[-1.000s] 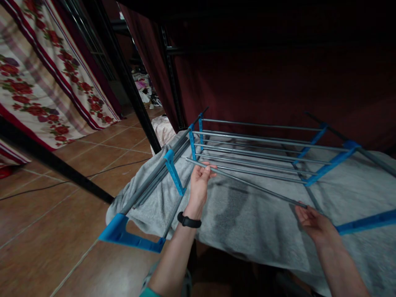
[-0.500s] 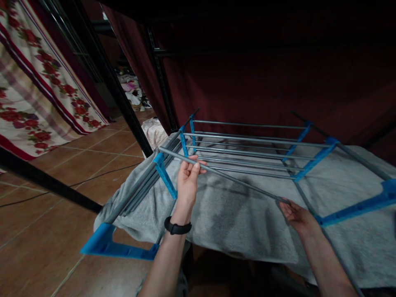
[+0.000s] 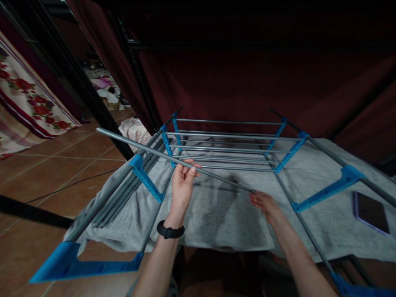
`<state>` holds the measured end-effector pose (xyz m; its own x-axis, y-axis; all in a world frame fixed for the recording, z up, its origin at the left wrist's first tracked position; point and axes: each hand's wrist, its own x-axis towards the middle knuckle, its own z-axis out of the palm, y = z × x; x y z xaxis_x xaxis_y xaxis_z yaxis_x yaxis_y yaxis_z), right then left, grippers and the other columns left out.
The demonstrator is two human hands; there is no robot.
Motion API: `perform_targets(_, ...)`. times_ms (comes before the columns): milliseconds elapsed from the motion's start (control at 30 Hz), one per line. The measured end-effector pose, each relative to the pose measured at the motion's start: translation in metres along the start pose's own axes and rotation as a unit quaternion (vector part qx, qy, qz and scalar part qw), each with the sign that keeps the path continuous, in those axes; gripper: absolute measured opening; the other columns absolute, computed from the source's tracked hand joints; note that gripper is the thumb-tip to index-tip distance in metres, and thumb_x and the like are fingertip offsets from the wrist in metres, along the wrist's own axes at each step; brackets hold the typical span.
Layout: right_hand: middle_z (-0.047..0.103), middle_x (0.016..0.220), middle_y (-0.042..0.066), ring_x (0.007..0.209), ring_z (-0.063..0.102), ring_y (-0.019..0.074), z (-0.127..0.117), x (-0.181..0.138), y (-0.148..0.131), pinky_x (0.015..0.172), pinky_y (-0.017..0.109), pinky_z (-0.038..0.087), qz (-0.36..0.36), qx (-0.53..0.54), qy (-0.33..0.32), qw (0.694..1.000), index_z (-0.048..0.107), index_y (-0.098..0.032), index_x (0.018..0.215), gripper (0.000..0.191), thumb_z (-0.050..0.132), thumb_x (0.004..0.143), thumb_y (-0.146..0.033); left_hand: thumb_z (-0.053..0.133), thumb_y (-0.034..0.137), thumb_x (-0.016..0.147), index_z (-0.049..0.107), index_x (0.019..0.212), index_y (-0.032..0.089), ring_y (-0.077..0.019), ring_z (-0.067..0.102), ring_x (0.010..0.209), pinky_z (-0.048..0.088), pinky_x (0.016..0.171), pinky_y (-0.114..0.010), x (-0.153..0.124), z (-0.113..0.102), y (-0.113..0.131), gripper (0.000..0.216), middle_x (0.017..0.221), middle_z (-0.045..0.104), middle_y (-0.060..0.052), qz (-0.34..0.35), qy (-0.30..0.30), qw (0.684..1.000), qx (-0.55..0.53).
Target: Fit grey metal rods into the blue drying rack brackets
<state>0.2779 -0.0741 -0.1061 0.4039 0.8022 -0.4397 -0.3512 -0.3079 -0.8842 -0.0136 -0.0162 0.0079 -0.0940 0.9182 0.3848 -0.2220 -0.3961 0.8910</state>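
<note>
Fig. | left hand [image 3: 182, 185]: bare, forearm uncovered | wrist: narrow black band [image 3: 170, 229], smooth, close-fitting, matte | right hand [image 3: 266, 203]: bare, forearm uncovered down to the frame's lower edge

Near end of loose grey metal rod [image 3: 148, 149] vanishes under fingers [image 3: 256, 197] of my right hand [image 3: 266, 205]; I can't tell if pinched or merely touched. Short stretch of rod hidden behind left hand [image 3: 182, 183]. Both forearms cut by bottom edge. Blue plastic rack foot [image 3: 343, 286] at lower right cut off there too. Whatever carries crumpled grey towel [image 3: 216, 214] hidden beneath it. Heap of clothes [image 3: 105, 88] on far floor too blurred to sort. Red-flowered cloth [image 3: 27, 103] runs off left edge.
</note>
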Motion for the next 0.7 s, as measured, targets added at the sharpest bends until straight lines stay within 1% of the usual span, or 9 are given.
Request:
perform_targets(67, 0.072, 0.08, 0.006, 0.067, 0.065, 0.0133, 0.005, -0.003, 0.001, 0.06, 0.024, 0.054, -0.013, -0.036, -0.023, 0.999, 0.064, -0.018, 0.088, 0.016, 0.067, 0.073, -0.015, 0.064, 0.031, 0.083, 0.055, 0.109, 0.019, -0.0174, 0.065, 0.09, 0.053, 0.072, -0.028, 0.0, 0.001, -0.003, 0.03, 0.092, 0.068, -0.005, -0.002, -0.005, 1.0, -0.001)
perform_targets(167, 0.072, 0.076, 0.005, 0.065, 0.063, 0.0143, 0.014, -0.007, 0.005, 0.059, 0.026, 0.052, -0.017, -0.06, -0.058, 0.996, 0.067, -0.017, 0.081, 0.019, 0.074, 0.064, -0.018, 0.063, 0.03, 0.083, 0.055, 0.109, 0.02, -0.0167, 0.065, 0.089, 0.052, 0.075, -0.029, -0.003, 0.006, -0.007, 0.029, 0.09, 0.068, -0.004, -0.011, -0.01, 1.0, -0.004)
perform_targets(300, 0.071, 0.076, 0.004, 0.065, 0.061, 0.0142, 0.025, -0.014, 0.01, 0.062, 0.029, 0.051, -0.029, -0.102, -0.123, 0.987, 0.07, -0.018, 0.076, 0.023, 0.079, 0.058, -0.028, 0.061, 0.031, 0.085, 0.053, 0.111, 0.02, -0.0163, 0.065, 0.087, 0.05, 0.079, -0.031, -0.013, 0.017, -0.012, 0.03, 0.09, 0.069, -0.004, -0.036, -0.032, 0.999, -0.014)
perform_targets(433, 0.069, 0.076, 0.003, 0.067, 0.059, 0.0139, 0.03, -0.02, 0.01, 0.068, 0.031, 0.049, -0.055, -0.14, -0.169, 0.974, 0.071, -0.018, 0.076, 0.027, 0.077, 0.059, -0.037, 0.055, 0.033, 0.089, 0.048, 0.119, 0.021, -0.0173, 0.065, 0.089, 0.049, 0.084, -0.035, -0.022, 0.026, -0.016, 0.033, 0.09, 0.069, -0.004, -0.045, -0.071, 0.996, -0.022)
perform_targets(500, 0.068, 0.075, 0.002, 0.069, 0.058, 0.014, 0.031, -0.022, 0.009, 0.071, 0.032, 0.049, -0.066, -0.148, -0.18, 0.97, 0.071, -0.018, 0.078, 0.028, 0.075, 0.061, -0.039, 0.055, 0.034, 0.09, 0.046, 0.122, 0.022, -0.0179, 0.065, 0.092, 0.049, 0.085, -0.036, -0.026, 0.03, -0.017, 0.036, 0.092, 0.068, -0.005, -0.046, -0.086, 0.995, -0.028)
perform_targets(600, 0.068, 0.079, 0.002, 0.074, 0.059, 0.0154, 0.032, -0.024, 0.01, 0.073, 0.032, 0.048, -0.063, -0.153, -0.194, 0.967, 0.071, -0.018, 0.084, 0.03, 0.072, 0.063, -0.04, 0.053, 0.035, 0.091, 0.045, 0.126, 0.022, -0.0182, 0.064, 0.096, 0.047, 0.088, -0.037, -0.032, 0.036, -0.019, 0.038, 0.097, 0.067, -0.006, -0.045, -0.113, 0.992, -0.018)
perform_targets(700, 0.068, 0.083, 0.002, 0.078, 0.06, 0.0169, 0.034, -0.024, 0.013, 0.074, 0.032, 0.048, -0.057, -0.164, -0.208, 0.963, 0.071, -0.018, 0.09, 0.032, 0.07, 0.064, -0.037, 0.049, 0.034, 0.093, 0.046, 0.127, 0.021, -0.0179, 0.062, 0.097, 0.044, 0.092, -0.037, -0.039, 0.041, -0.021, 0.036, 0.1, 0.066, -0.007, -0.03, -0.145, 0.989, 0.025)
